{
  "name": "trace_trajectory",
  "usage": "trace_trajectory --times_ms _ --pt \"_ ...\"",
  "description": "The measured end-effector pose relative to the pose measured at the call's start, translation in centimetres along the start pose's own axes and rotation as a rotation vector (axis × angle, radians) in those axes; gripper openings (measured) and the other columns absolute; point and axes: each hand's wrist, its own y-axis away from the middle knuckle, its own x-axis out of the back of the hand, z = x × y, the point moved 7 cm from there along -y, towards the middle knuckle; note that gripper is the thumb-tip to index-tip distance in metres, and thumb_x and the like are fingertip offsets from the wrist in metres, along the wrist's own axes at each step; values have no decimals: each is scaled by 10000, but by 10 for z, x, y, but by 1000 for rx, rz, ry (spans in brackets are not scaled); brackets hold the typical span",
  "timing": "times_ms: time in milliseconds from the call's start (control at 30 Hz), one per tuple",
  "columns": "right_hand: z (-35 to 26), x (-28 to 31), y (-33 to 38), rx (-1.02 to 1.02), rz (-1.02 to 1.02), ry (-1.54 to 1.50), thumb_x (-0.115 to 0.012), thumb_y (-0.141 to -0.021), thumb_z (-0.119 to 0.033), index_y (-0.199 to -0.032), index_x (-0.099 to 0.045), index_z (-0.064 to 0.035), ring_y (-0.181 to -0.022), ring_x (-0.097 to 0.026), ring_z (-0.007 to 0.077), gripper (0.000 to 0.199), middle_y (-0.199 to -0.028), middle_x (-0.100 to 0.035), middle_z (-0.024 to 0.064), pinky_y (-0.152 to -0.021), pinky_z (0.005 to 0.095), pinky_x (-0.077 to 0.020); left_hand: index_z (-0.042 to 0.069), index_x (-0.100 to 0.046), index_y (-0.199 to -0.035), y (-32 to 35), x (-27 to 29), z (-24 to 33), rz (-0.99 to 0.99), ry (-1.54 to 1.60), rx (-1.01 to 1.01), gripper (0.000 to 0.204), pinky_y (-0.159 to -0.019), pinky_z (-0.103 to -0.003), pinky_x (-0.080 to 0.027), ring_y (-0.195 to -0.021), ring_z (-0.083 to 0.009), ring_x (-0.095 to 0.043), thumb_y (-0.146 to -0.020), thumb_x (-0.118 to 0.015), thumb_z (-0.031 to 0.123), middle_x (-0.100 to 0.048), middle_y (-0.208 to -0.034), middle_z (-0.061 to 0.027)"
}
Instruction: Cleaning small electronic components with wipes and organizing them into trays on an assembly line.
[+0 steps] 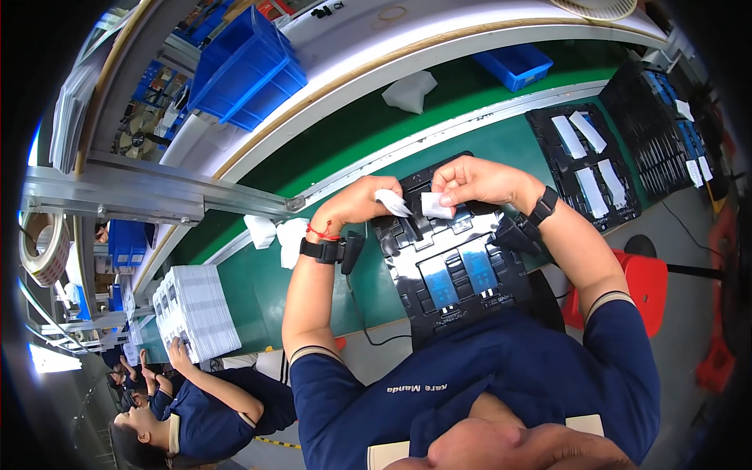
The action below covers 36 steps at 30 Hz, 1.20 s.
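My left hand point(362, 200) is closed on a small bunch of white slips point(392, 203) whose ends stick out between the fingers. Facing it, my right hand point(484, 182) pinches a single white slip point(436, 206) between thumb and fingers. The two slips are apart, with a narrow gap between them. Both hands are over the far part of a black moulded tray point(403, 270). In the near part of that tray lie two flat blue rectangular pieces, one on the left point(441, 289) and one on the right point(479, 271). My hands hide some of the far pockets.
To the right, another black tray point(540, 125) carries several white strips, with more dark trays point(627, 102) beyond. White crumpled wrapping point(293, 239) lies on the left. Blue bins point(513, 66) stand behind. Farther left, a person point(227, 395) touches a white stack point(205, 309). A red stool point(646, 290) is at right.
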Motion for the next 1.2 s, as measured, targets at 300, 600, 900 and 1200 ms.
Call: trace_trajectory --times_ms 300,600,900,1200 --pt "8 -18 -28 -13 -83 -20 -620 -846 -145 -875 -586 23 -698 -584 95 174 -763 -622 50 -678 227 -469 35 -650 -924 71 50 -19 620 506 -27 235 -750 -235 -455 -833 -96 -565 -703 -724 2 -640 -908 -16" --pt "8 -37 -37 -120 -190 146 -598 -856 -144 -871 -583 16 -665 -627 154 162 -752 -637 95 -634 273 -495 32 -651 -923 88 44 -32 803 597 47 258 -567 -211 -403 -661 -73 -530 -689 -757 56 -618 -793 -1" --pt "-3 -14 -48 135 375 1108 -673 -712 -126 -742 -662 -74 -953 -535 280 61 -868 -568 103 -801 378 -458 2 -650 -930 56 29 -16 687 600 54 226 -705 -224 -462 -773 -97 -585 -714 -719 8 -648 -864 -26" --pt "-1 -9 -49 203 464 1132 -660 -673 -96 -719 -678 -69 -869 -566 286 56 -806 -566 100 -733 400 -476 5 -661 -904 21 -4 -6 437 388 186 191 -672 -217 -460 -720 -74 -564 -722 -717 17 -644 -791 -15"
